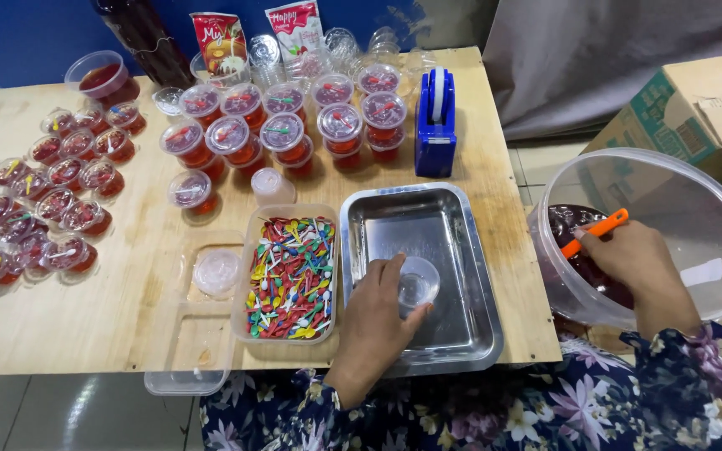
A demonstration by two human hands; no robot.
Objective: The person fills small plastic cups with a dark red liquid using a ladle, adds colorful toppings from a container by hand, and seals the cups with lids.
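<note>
My left hand (373, 321) holds a small clear plastic cup (418, 284) inside a steel tray (457, 221) at the table's front. My right hand (628, 263) grips an orange-handled ladle (597, 231) that dips into dark red liquid in a large clear tub (678, 200) to the right of the table. A clear box of several small colourful spoons (292, 271) sits just left of the tray.
Several sealed cups of red jelly (282, 125) stand at the back and several more (48, 196) on the left. A blue tape dispenser (436, 124), a clear lid tray (202, 317), snack packets (221, 40) and a cardboard box (695, 104) are around.
</note>
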